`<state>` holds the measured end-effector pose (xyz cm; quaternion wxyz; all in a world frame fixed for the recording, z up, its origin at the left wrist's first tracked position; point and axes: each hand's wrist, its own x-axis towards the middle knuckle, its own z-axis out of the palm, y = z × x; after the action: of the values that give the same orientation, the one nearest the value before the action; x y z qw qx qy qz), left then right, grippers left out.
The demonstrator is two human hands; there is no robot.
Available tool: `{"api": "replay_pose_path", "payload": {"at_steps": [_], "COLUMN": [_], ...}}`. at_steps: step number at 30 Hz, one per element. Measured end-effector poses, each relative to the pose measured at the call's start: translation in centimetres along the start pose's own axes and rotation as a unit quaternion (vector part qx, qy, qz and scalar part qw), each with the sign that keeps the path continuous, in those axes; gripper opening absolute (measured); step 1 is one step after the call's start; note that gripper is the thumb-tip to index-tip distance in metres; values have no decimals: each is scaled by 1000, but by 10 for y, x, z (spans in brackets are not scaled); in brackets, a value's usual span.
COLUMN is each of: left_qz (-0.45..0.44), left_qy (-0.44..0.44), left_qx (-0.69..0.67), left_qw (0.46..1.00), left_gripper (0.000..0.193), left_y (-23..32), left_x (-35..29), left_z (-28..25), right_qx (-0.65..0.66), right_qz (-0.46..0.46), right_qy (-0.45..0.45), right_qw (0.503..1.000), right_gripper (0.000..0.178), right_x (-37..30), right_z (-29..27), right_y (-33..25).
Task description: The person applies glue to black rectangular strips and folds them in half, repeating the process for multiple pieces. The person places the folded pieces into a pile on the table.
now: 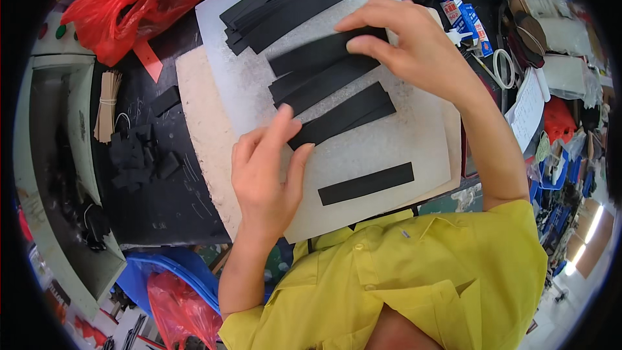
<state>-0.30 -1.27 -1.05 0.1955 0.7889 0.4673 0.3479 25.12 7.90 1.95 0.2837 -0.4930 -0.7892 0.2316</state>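
Several black flat strips lie on a white board [389, 149] in front of me. My left hand [265, 175] pinches the near-left end of one pair of stacked strips [350, 113] between thumb and forefinger. My right hand [414, 45] reaches across the board. Its thumb and fingers close on the right end of another black strip [311, 57] in the middle group. A pile of strips [278, 6] sits at the board's far end, and a single strip [366, 183] lies alone near me.
A red plastic bag [136, 0] sits at the far left. Small black offcuts [139, 155] and a bundle of tan sticks [107, 107] lie on the dark table. A blue-and-white box [463, 16], a tape ring [504, 68] and clutter fill the right.
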Motion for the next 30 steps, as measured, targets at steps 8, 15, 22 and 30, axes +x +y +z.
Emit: {"api": "replay_pose_path", "payload": {"at_steps": [8, 15, 22, 30], "left_qz": [118, 110, -57, 110], "left_qy": [8, 36, -44, -69], "left_qx": [132, 141, -125, 15], "left_qw": [984, 983, 989, 991], "left_gripper": [31, 23, 28, 34], "left_y": [3, 12, 23, 2], "left_x": [6, 4, -10, 6], "left_z": [2, 1, 1, -9], "right_qx": [-85, -109, -91, -101], "right_qz": [-81, -97, -53, -109], "right_qy": [47, 24, -33, -17], "right_qw": [992, 989, 994, 989], "right_gripper": [18, 14, 12, 29], "right_x": [-26, -27, -25, -67], "right_z": [23, 19, 17, 32], "right_y": [-15, -10, -12, -37]}}
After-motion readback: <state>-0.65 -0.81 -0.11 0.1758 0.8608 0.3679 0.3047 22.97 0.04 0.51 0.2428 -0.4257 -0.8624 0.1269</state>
